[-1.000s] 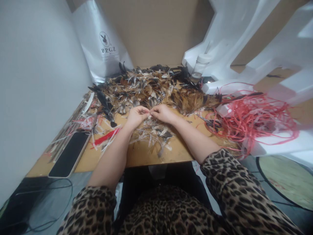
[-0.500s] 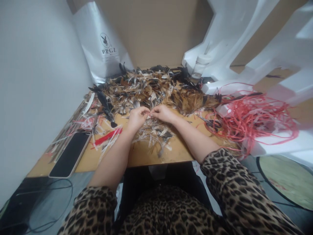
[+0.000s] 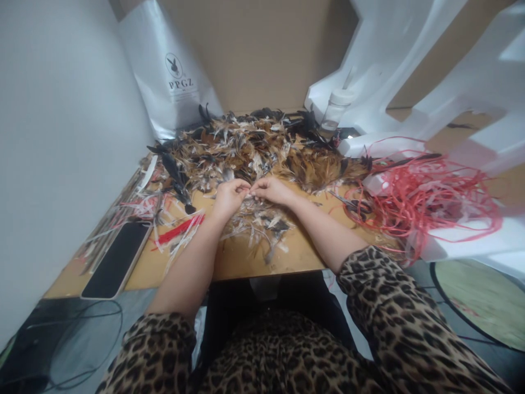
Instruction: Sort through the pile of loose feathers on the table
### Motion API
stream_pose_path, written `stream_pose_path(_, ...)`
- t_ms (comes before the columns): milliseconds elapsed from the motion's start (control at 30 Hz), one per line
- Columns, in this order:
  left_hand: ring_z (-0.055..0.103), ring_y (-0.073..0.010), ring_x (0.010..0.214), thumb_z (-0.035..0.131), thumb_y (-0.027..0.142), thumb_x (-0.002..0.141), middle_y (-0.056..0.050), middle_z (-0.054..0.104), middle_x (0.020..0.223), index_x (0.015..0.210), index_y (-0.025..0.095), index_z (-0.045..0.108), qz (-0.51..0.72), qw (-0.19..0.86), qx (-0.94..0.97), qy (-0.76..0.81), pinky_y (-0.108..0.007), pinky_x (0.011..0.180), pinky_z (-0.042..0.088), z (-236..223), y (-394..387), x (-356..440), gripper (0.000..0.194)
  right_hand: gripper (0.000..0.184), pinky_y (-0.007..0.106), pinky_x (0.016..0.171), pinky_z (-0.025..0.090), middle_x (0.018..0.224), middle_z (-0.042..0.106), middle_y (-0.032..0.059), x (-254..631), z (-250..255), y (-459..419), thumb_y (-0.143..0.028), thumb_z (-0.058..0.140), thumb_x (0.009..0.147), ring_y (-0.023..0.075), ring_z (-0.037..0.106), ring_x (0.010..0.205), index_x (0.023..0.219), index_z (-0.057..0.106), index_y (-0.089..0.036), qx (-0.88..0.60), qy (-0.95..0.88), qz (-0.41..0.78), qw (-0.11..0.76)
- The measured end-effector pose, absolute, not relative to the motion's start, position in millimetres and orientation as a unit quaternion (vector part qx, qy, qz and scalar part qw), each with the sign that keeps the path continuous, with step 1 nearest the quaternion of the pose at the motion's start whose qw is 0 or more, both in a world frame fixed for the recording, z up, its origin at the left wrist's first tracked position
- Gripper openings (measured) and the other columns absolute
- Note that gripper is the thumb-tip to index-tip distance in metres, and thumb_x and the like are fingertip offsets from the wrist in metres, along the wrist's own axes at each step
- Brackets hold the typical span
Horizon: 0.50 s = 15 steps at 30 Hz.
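Observation:
My left hand (image 3: 230, 196) and my right hand (image 3: 270, 190) meet fingertip to fingertip over the middle of the table. Both are closed in a pinch, and whatever sits between the fingertips is too small to make out. Right behind them rises a large heap of brown, black and white feathers (image 3: 246, 139). Below the hands lies a looser scatter of pale feather scraps (image 3: 262, 221). A grey feather (image 3: 227, 174) shows just behind my left hand; I cannot tell whether it is held.
A phone (image 3: 117, 261) lies at the left edge near red strips (image 3: 178, 230) and thin sticks (image 3: 110, 219). To the right are scissors (image 3: 355, 205) and tangled red ribbon (image 3: 435, 197). A silver bag (image 3: 168, 93) and a lidded jar (image 3: 337, 112) stand behind.
Both hands stay pinched together in nearly the same place, with only a very slight shift of the fingers. The feathers look unchanged.

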State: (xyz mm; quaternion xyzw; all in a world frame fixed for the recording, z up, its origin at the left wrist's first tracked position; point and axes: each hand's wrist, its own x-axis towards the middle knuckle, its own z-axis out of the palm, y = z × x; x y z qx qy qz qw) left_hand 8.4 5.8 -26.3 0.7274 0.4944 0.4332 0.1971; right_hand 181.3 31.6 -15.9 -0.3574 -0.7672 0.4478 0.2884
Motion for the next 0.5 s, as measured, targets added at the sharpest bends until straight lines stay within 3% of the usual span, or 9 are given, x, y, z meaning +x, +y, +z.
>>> stream_pose_path(300, 0.055, -0.0146, 0.067, 0.056, 0.020, 0.069, -0.004, 0.065, 0.073, 0.073, 0.017, 0.066, 0.399, 0.129, 0.751, 0.510, -0.026, 0.067, 0.042, -26.1, 7.2, 5.8, 0.011, 0.018, 0.017, 0.049, 0.037, 0.057, 0.059, -0.0006, 177.3, -13.9, 26.6, -0.028, 0.053, 0.073, 0.0069, 0.050, 0.049, 0.075, 0.059, -0.011, -0.383, -0.763, 0.428, 0.296)
stream_pose_path(500, 0.055, -0.0150, 0.069, 0.054, 0.020, 0.070, -0.004, 0.064, 0.073, 0.074, 0.017, 0.065, 0.392, 0.126, 0.761, 0.502, -0.026, 0.067, 0.040, -24.5, 5.1, 6.1, 0.012, 0.020, 0.018, 0.051, 0.040, 0.060, 0.060, -0.0008, 175.8, -16.1, 28.5, -0.025, 0.056, 0.072, 0.0071, 0.052, 0.051, 0.085, 0.058, -0.011, -0.355, -0.742, 0.477, 0.311)
